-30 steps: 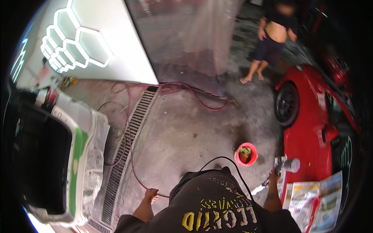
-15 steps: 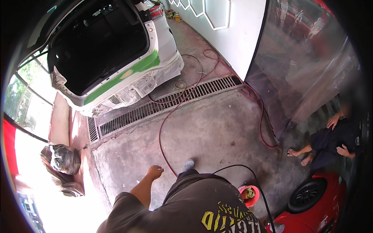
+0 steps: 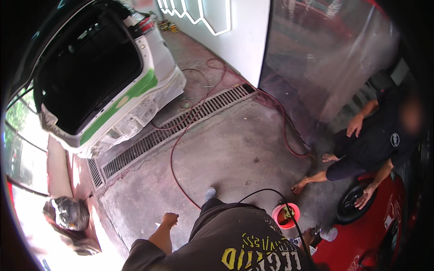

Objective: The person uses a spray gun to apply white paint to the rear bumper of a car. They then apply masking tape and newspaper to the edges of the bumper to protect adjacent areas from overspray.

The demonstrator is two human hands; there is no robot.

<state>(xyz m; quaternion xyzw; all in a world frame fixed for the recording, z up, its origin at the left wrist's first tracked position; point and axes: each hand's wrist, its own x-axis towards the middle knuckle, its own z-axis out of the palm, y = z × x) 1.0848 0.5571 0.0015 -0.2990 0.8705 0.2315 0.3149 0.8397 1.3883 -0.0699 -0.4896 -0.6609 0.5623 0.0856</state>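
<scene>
My left hand (image 3: 170, 220) hangs over the concrete floor with its fingers curled in and nothing visible in it. Low on the right, my right hand (image 3: 308, 236) is partly hidden by my shirt and a black hose (image 3: 294, 212). It grips a dark hand tool with a pale round end (image 3: 328, 233), whose exact kind I cannot make out. That tool is beside a red car (image 3: 348, 248). Close to this hand stands a pink-red bucket (image 3: 294, 221) with a yellowish cloth-like thing inside.
A person in dark clothes (image 3: 373, 147) bends by the red car's wheel (image 3: 355, 203). A white car (image 3: 122, 108) with green patches and an open tailgate stands far left. A red hose (image 3: 172, 158) crosses the floor grate (image 3: 181, 128). A black plastic bag (image 3: 72, 214) lies left.
The view has turned to the right. The person on the right has shifted nearer, one hand now extended toward the wheel. My right hand and its tool have come into sight.
</scene>
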